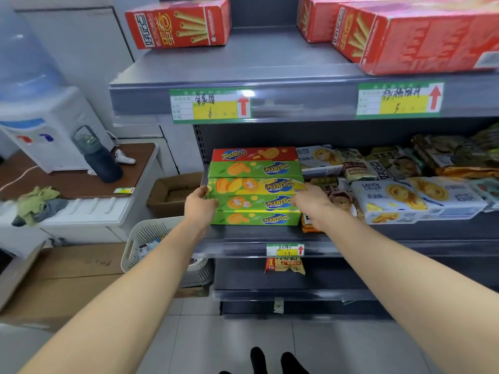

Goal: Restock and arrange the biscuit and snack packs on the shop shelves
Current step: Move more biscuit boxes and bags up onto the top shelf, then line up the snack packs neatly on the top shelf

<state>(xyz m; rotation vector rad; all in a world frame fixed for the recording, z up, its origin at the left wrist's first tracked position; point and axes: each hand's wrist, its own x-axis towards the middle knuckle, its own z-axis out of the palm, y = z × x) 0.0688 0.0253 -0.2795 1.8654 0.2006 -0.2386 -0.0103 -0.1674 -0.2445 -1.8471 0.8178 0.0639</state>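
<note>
A stack of long Zecheese biscuit boxes (255,186) lies on the middle shelf (243,236) at its left end: several green and yellow-green ones with a red one (255,153) at the back. My left hand (200,205) grips the stack's left end around the yellow-green and green boxes. My right hand (310,202) holds the right end of the same boxes, its fingers hidden behind them. White Landy cookie packs (391,201) and other snack bags lie to the right on the same shelf.
Red egg-roll boxes (179,24) stand on the top shelf. A single snack bag (286,265) lies on the lower shelf. Left of the shelving are a white basket (143,238), cardboard boxes (172,193), and a water dispenser (46,122) with a bottle on a brown table.
</note>
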